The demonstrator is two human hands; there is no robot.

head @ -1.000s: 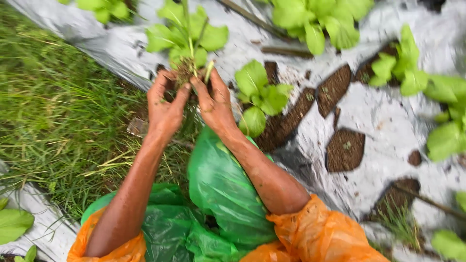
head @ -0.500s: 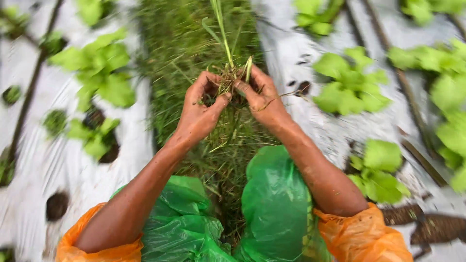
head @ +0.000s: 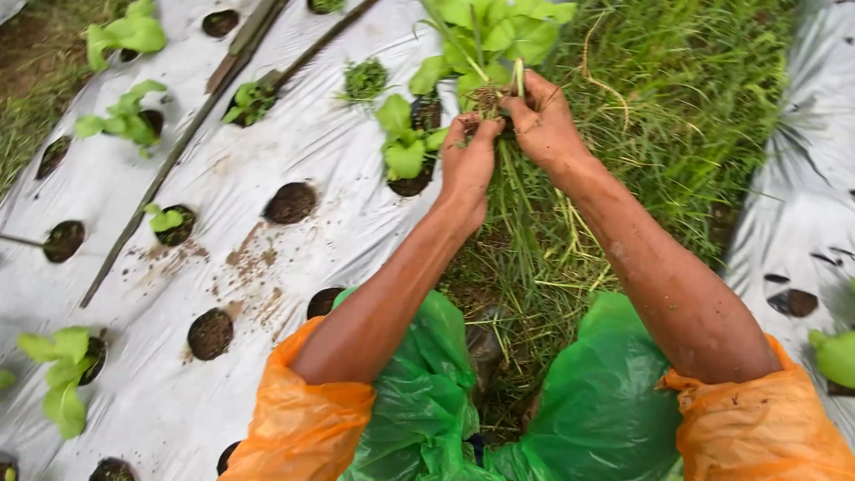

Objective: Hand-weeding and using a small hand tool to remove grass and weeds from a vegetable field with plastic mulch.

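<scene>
This is an outdoor vegetable plot, a farm field or market garden. Silver plastic mulch sheeting [head: 267,178] covers the raised beds, punched with round planting holes [head: 290,203] showing dark soil, several holding young leafy seedlings [head: 125,120], probably lettuce. A grassy furrow [head: 677,116] runs between two sheeted beds, and loose soil is scattered on the plastic.

No packages, labels, signs or screens.

glossy plastic mulch sheet [head: 294,151], crinkly orange plastic sleeves [head: 307,419]
</scene>
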